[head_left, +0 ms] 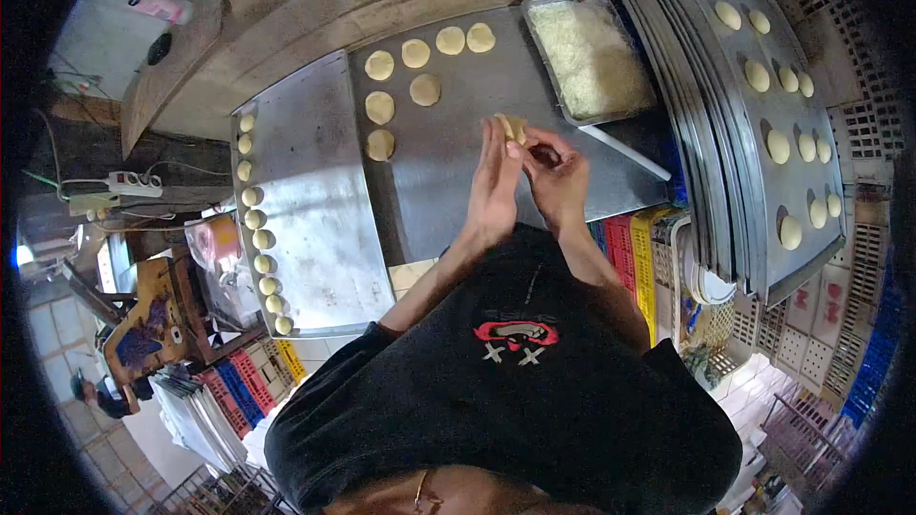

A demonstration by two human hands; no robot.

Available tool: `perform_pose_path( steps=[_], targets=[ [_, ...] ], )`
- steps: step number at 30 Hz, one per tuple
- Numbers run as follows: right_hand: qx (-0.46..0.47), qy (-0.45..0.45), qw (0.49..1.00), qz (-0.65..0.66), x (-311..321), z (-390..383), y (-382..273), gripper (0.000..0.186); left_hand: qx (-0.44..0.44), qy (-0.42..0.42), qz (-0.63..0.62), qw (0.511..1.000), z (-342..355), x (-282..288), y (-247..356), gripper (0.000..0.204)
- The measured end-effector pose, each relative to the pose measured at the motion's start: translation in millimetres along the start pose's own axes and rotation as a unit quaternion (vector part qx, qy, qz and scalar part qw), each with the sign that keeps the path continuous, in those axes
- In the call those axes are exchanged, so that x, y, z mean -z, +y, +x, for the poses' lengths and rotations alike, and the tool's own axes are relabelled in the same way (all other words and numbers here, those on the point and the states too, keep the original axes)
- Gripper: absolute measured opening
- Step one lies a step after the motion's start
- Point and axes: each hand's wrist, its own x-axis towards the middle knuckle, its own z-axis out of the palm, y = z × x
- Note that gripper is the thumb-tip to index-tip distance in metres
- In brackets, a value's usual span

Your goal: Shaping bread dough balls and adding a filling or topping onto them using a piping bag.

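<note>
My left hand (496,186) and my right hand (560,179) meet above a dark metal tray (477,210). Between them is a pale piece of dough (513,126), cupped by the left fingers, with the right fingers curled against its side. What lies inside the dough is hidden. Flat dough rounds (380,107) form a row and a column on the tray's far left part. A shallow pan (573,117) of pale shredded filling (592,57) sits beyond my right hand. Beside the pan lies a white stick-like tool (625,153).
At the left, a lighter metal tray (320,219) carries a column of small dough balls (255,219). A tall stack of trays (687,124) stands at the right, its top one bearing dough balls (778,146). A power strip (134,184) hangs at the far left. Coloured crates (630,248) stand below.
</note>
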Motion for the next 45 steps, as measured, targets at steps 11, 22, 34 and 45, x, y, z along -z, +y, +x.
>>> perform_pose_path(
  steps=[11,22,34,45],
  targets=[
    [0.207,-0.07,0.976,0.014,0.4,-35.6,-87.6,0.041,0.007,-0.017,-0.348,0.937,-8.5,13.2,32.3,0.043],
    [0.385,-0.103,0.882,-0.252,42.7,-39.1,-126.7,0.015,-0.074,-0.012,0.027,0.997,-3.6,32.9,67.4,0.037],
    [0.267,-0.234,0.901,-0.25,54.9,-42.3,-147.2,0.027,-0.198,-0.237,0.212,0.927,-7.5,37.5,108.4,0.05],
    [0.239,-0.16,0.94,-0.182,40.2,-48.7,-137.5,0.026,-0.255,-0.141,0.277,0.915,-11.3,23.9,115.8,0.047]
  ],
)
